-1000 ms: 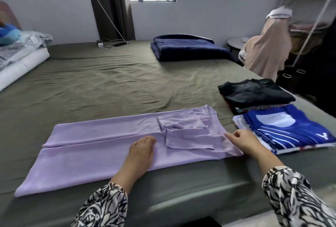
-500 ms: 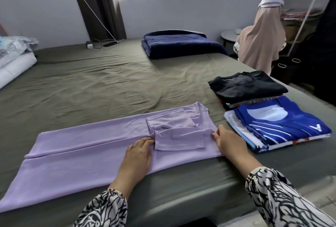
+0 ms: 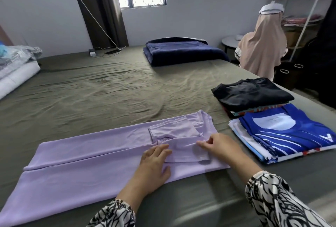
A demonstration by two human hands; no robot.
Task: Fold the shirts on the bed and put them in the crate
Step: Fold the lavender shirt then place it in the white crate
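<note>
A lilac shirt (image 3: pixel 81 156) lies along the near edge of the bed (image 3: pixel 101 92), folded into a long strip with both sleeves laid over its right end. My left hand (image 3: pixel 154 165) presses flat on the shirt at the near sleeve. My right hand (image 3: pixel 216 147) rests on that sleeve, thumb and forefinger touching the cloth near its top edge. To the right sit a folded blue and white jersey (image 3: pixel 283 132) and a folded black shirt (image 3: pixel 252 94), each on top of other folded clothes. No crate is in sight.
A folded navy blanket (image 3: pixel 183 50) lies at the far side of the bed. White bedding (image 3: pixel 16 68) is piled at the far left. A person in a beige headscarf (image 3: pixel 263 41) sits beyond the right edge, by a white shelf rack (image 3: pixel 307 1).
My right hand has moved left from the shirt's right edge onto the near sleeve. My left hand has slid a little forward onto the sleeve's left end.
</note>
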